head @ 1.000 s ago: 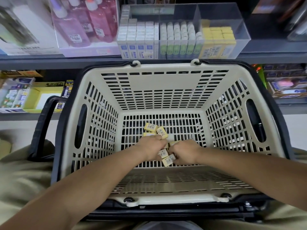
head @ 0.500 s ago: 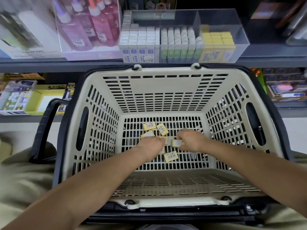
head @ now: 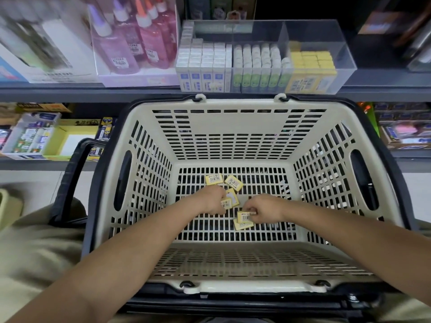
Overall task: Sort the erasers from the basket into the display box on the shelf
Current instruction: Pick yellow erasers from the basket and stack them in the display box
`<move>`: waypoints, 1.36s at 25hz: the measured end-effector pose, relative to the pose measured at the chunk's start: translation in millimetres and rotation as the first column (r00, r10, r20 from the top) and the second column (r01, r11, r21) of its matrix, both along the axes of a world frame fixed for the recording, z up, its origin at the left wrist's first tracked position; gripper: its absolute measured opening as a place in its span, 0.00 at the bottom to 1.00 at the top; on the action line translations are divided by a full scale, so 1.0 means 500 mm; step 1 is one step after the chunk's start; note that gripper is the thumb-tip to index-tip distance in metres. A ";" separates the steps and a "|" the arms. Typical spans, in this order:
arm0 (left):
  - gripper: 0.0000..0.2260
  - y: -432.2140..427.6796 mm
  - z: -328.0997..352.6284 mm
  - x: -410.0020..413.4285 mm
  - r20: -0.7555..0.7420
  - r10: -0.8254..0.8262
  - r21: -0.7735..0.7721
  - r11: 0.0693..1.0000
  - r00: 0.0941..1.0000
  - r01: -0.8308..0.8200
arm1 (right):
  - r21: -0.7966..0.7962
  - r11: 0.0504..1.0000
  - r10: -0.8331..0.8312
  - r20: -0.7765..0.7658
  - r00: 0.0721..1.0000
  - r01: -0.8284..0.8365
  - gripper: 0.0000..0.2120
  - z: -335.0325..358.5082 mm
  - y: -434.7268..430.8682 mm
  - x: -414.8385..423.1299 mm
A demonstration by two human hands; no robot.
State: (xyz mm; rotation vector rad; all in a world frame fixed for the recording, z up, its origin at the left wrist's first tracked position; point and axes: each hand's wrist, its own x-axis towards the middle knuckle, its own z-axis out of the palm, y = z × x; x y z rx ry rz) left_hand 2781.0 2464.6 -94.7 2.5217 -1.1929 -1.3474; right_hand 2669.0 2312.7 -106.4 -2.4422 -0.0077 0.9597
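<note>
- Shelf: grey, runs across the top of my view, with a lower tier behind the basket on both sides.
- Basket: cream slotted plastic with a dark rim, directly below the camera. Its far rim sits just under the shelf edge, and a dark handle is folded down on its left.
- Display box: clear, three compartments, standing on the shelf above the basket's far rim. White-and-blue packs fill the left bay and green-sleeved packs the middle. Stacked yellow erasers take the front of the right bay.
- Pink bottles: in a tray just left of the box; blurred.
- Left hand: low on the basket floor, fingers curled tight, knuckles against a small eraser cluster. I cannot tell whether it grips any.
- Right hand: beside the left, near but apart. Thumb and fingertips pinch a barcoded eraser.
- Loose eraser: lies on the floor just under the pinched one.
- Far pair: two yellow erasers, labels up, side by side beyond the left hand.
</note>
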 end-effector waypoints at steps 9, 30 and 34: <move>0.16 -0.016 0.012 0.000 -0.403 0.462 -0.001 0.863 0.790 -0.505 | -0.232 0.936 0.288 0.076 0.955 -0.264 0.16 0.004 0.031 -0.020; 0.14 -0.097 0.224 0.047 -0.958 0.280 0.096 0.523 0.064 -0.847 | 0.423 0.858 -0.404 0.205 0.891 0.292 0.21 0.307 -0.142 0.079; 0.20 -0.137 0.281 0.064 -0.955 0.228 -0.065 0.468 0.192 -0.882 | 0.554 0.709 -0.631 0.221 0.744 0.436 0.17 0.358 -0.187 0.089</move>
